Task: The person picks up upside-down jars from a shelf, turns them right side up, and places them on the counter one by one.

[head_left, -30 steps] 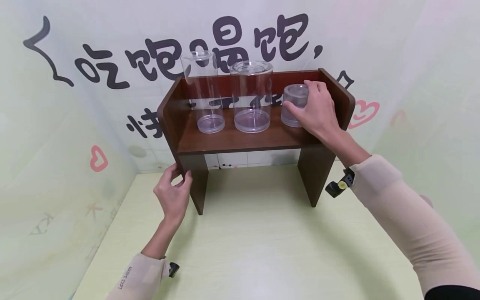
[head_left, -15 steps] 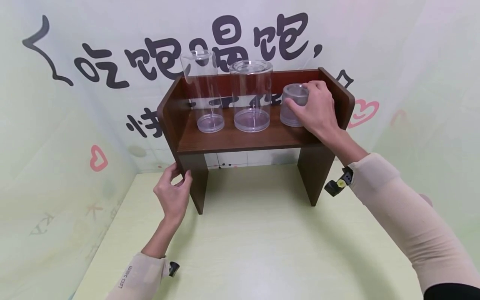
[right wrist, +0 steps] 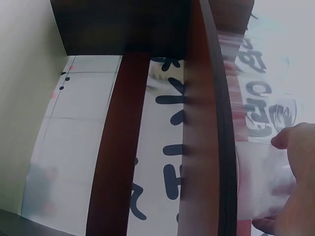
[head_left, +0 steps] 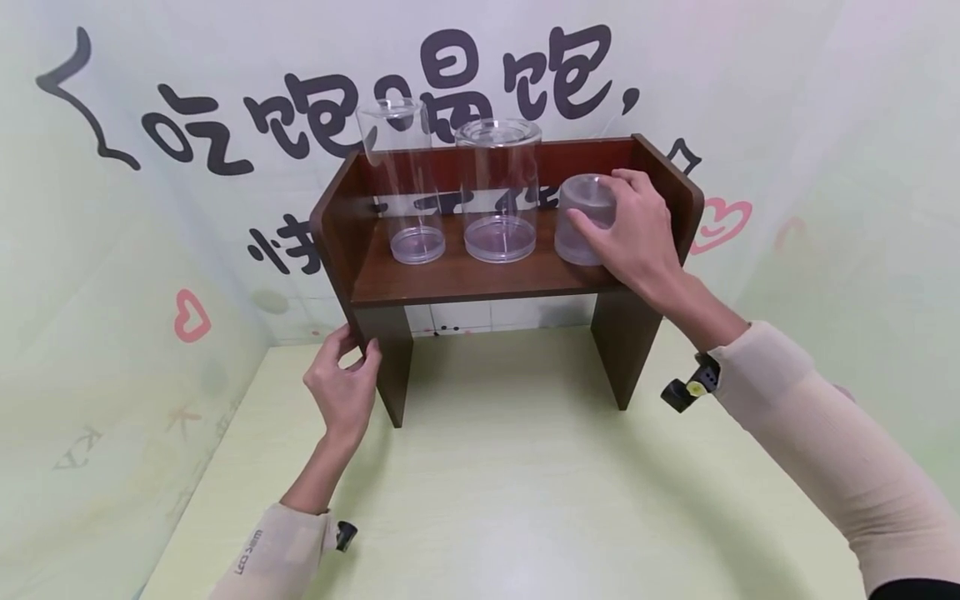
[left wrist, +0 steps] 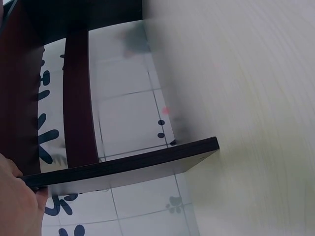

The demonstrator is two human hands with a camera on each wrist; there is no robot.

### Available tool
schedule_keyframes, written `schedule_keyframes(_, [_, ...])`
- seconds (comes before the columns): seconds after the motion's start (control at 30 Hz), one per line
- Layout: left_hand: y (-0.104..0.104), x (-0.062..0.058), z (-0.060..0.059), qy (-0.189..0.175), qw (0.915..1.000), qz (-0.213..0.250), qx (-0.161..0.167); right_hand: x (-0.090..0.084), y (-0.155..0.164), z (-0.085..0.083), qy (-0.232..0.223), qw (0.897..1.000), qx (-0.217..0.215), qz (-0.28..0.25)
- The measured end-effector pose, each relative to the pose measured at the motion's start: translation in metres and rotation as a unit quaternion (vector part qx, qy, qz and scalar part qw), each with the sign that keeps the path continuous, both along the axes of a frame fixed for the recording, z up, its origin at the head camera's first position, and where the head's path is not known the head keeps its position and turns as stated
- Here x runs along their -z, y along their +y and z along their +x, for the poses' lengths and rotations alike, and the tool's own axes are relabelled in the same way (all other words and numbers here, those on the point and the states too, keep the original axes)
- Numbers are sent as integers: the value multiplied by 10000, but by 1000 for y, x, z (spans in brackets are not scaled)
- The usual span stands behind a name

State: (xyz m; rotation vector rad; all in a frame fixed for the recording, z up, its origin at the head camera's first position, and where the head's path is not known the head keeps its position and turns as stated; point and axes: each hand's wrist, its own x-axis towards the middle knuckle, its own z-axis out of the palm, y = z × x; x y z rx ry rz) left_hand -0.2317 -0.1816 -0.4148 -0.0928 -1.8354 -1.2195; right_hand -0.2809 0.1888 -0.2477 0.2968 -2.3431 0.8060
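Note:
A dark brown wooden shelf (head_left: 450, 286) stands on the pale table. My left hand (head_left: 343, 383) pinches the edge of its left side panel (left wrist: 133, 167), thumb in front and fingers behind. On the upper board, my right hand (head_left: 641, 233) grips a short clear jar (head_left: 579, 221) near the right end, thumb on its near side and fingertips by its top rim. The right wrist view shows that short jar (right wrist: 261, 179) close to the board's front edge. Two more clear containers stand apart to its left: a wide jar (head_left: 498, 196) and a tall narrow cylinder (head_left: 405, 196).
The right side panel (head_left: 671, 196) of the shelf rises beside my right hand. A low back rail (head_left: 585, 162) runs behind the containers. The table (head_left: 495, 492) extends in front of the shelf, and a printed cloth wall (head_left: 187, 50) hangs behind.
The short jar has come slightly towards the board's front edge with my right hand. My left hand keeps its hold on the panel, and the other two containers stay in place.

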Motion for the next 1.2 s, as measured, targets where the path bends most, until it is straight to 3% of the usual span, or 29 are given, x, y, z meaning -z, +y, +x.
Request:
schedule_keyframes(0.53, [0, 0, -1, 22, 10000, 12, -18, -2, 7, 49, 659, 9968, -437, -105])
schedule_keyframes(0.9, [0, 1, -1, -72, 9999, 86, -7, 12, 20, 84, 838, 9943, -565, -347])
schedule_keyframes(1.2, [10, -12, 8, -268, 9994, 215, 58, 34, 19, 110, 845, 9816, -981, -1401])
